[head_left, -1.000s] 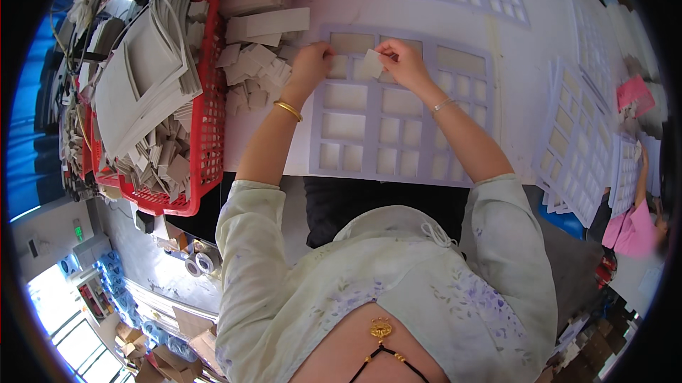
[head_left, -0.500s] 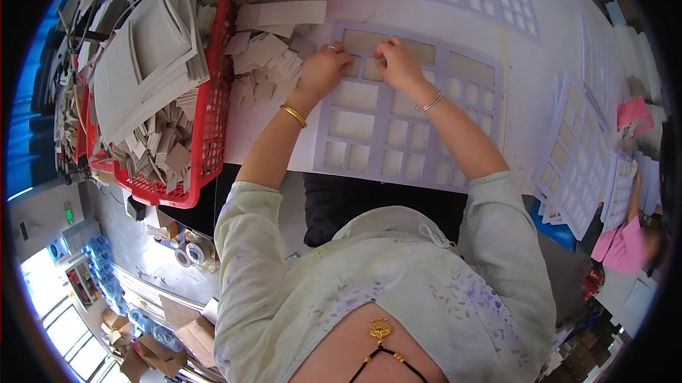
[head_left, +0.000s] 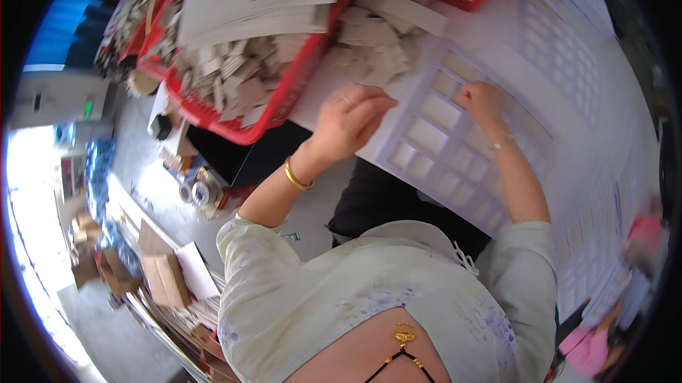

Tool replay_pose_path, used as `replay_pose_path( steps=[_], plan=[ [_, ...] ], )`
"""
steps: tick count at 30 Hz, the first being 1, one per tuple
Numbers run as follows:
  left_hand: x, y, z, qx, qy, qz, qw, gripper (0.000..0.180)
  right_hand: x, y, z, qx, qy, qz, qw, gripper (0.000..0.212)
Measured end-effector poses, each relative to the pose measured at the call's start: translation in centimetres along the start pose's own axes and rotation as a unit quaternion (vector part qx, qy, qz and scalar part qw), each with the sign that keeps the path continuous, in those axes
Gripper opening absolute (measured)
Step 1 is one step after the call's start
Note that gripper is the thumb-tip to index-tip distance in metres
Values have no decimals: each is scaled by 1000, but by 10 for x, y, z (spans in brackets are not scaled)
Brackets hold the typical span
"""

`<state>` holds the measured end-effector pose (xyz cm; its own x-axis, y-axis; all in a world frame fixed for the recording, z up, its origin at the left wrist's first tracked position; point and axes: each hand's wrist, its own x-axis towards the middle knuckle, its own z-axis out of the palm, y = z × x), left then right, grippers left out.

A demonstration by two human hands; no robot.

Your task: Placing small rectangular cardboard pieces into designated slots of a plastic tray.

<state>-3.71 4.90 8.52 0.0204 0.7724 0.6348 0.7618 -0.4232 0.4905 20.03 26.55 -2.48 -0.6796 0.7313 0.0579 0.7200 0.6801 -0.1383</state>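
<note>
Head view. Pale lavender, flat rectangular windowed panel: beneath the right hand, fingers curled inward (any pinched piece is hidden). Left hand: raised left of the panel, fingers bent together, cannot tell if holding. Small grey cardboard rectangles, loose heap: just beyond the left hand. Step in hand, apparently: seating a rectangle; next move likely calls for another.
</note>
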Motion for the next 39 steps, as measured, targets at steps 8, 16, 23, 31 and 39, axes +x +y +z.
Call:
replay_pose_path(
  steps=[8, 16, 23, 31, 39],
  plan=[
    [-63, -74, -162, 332, 80, -328, 881, 23, 56, -159, -68, 163, 134, -300, 930, 9],
    [-89, -93, -156, 307, -38, -391, 867, 31, 109, -340, -55, 282, 50, -316, 905, 27],
    [-107, -86, -161, -132, 173, -243, 945, 14, 122, -372, -37, 222, -48, -271, 935, 39],
    [-108, -82, -158, -120, 193, -250, 941, 12, 131, -358, -37, 271, -112, -282, 913, 27],
    [-113, -91, -156, -101, 182, -261, 943, 12, 131, -365, -36, 280, -114, -252, 919, 15]
  ],
)
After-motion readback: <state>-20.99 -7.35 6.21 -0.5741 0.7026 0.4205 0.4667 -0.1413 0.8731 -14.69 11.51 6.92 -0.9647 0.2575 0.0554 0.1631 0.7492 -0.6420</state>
